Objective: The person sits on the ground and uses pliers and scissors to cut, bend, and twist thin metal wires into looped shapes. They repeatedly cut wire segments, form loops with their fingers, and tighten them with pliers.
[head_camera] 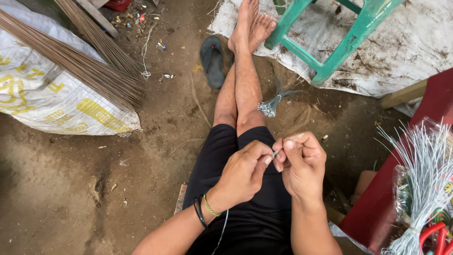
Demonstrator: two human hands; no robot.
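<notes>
Your left hand (243, 172) and right hand (302, 163) pinch one thin silvery wire (275, 153) between closed fingertips, steadying it above your lap, grey wire bundle (424, 174) beside your right.

Thin wire pinched over the lap

A short, pale metal wire (275, 152) is seen held level just above the black shorts (236, 189), its ends hidden between fingertips, slightly tilted, barely visible, shining faintly.
</notes>
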